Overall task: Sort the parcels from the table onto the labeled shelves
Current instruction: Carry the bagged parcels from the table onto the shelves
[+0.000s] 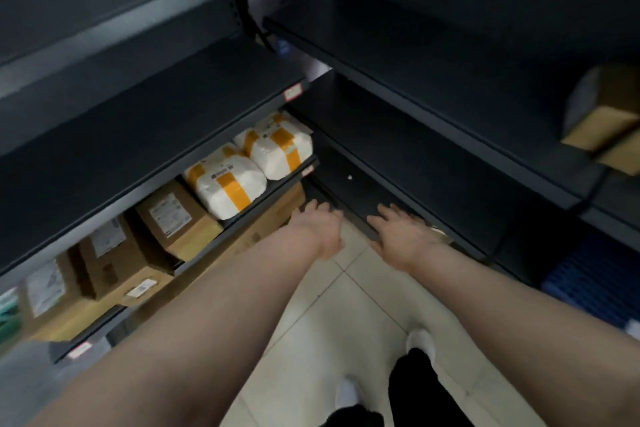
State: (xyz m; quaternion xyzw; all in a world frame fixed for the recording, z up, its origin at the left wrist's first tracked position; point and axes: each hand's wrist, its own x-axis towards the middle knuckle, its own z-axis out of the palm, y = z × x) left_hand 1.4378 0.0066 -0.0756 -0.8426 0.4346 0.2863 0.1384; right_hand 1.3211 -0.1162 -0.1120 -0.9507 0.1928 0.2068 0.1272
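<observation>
Far to the left of the left hand (318, 227), a dark shelf (249, 214) holds a row of cardboard boxes (176, 222) with white paper slips. Next along it are two white bags (225, 180) bound in orange tape, the nearer one just up and left of that hand. On the level below, a large carton (266, 229) lies close beside the fingertips. Red-edged labels (292, 92) sit on the shelf fronts.

The left hand is spread flat with straight fingers, holding nothing, above the corner where two racks meet. The right hand (403, 234) is also spread and holds nothing. It is at the front lip of a low shelf (363, 184), whose dark board runs on ahead of its fingers. I cannot tell what the tan scrap beside its wrist is.

Well up and right of that hand, a brown box (602, 114) sits on a higher board. A blue crate (595, 284) stands lower right. Pale floor tiles (346, 305) show between the arms.
</observation>
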